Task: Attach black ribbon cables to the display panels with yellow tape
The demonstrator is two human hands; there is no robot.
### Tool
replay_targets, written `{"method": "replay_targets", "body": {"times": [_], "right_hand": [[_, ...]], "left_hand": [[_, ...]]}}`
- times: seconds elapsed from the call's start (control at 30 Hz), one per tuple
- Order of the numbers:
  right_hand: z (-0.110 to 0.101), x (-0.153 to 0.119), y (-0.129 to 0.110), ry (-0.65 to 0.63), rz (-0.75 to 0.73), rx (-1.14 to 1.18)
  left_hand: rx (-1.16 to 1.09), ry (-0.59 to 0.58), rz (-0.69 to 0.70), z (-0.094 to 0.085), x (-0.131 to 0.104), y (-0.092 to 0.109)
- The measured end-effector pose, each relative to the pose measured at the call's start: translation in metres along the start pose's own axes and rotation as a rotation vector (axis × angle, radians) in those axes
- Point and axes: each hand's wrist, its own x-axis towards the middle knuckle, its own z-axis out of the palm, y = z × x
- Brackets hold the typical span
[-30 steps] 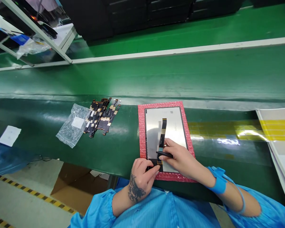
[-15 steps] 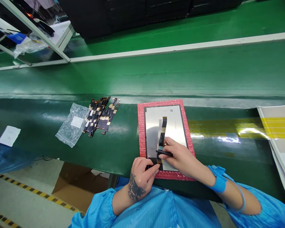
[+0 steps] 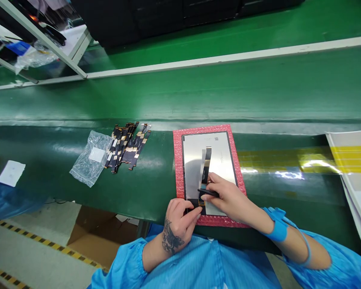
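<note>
Take the silver panel point(image 3: 221, 158) on its pink bubble-wrap pad point(image 3: 178, 168) as your landmark; it lies flat at the near edge of the green surface point(image 3: 156, 180).

Far to the left of the panel, a white slip of paper point(image 3: 11, 173) lies on the surface. Nearer the panel, but well apart from it, a clear plastic bag point(image 3: 90, 158) lies crumpled. Just beside the bag, on its panel side, is a heap of black flex cables point(image 3: 128, 146) with gold contacts, fanned out and overlapping.

Your left hand point(image 3: 178, 222) sits at the panel's near left corner. Its grip is closed: thumb and forefinger pinch the dark tab at the lower end of the flex cable point(image 3: 206, 164), pressing it against the panel's near edge.

That flex cable runs up the middle of the panel, from your fingers toward its far edge, lying on the silver face.

Your right hand point(image 3: 228, 196) rests on the near half of the panel, just right of the cable. Its grip is closed on a thin black tool point(image 3: 209, 193), held crosswise with the tip over the cable's lower end, just above your left fingertips. A blue wrist strap point(image 3: 278, 228) circles your right wrist.

To the right of the panel, yellow tape point(image 3: 276, 160) shines on the surface, and at the far right lies a stack of pale sheets point(image 3: 353, 160) with yellow stripes.
</note>
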Motion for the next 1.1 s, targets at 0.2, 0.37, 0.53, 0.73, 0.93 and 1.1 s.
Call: {"method": "replay_targets", "body": {"times": [0.2, 0.37, 0.53, 0.73, 0.93, 1.1], "right_hand": [[0.0009, 0.0009, 0.0001, 0.004, -0.015, -0.023], [0.0037, 0.0000, 0.0017, 0.023, -0.025, -0.041], [0.0046, -0.0007, 0.0019, 0.033, -0.027, -0.048], [0.0030, -0.0002, 0.0006, 0.016, -0.014, -0.074], [0.0034, -0.0001, 0.0001, 0.016, -0.004, -0.090], [0.0026, -0.0003, -0.0015, -0.012, 0.016, -0.115]], "left_hand": [[-0.005, -0.003, 0.001, 0.0002, -0.0004, -0.0003], [-0.004, -0.009, 0.003, -0.0002, -0.0003, -0.0002], [-0.006, -0.012, 0.000, -0.0001, -0.0008, -0.0006], [-0.004, 0.011, 0.013, 0.0010, -0.0017, -0.0017], [-0.008, 0.013, 0.011, 0.0019, -0.0020, -0.0017], [-0.014, 0.014, 0.014, 0.0011, -0.0019, -0.0015]]}}
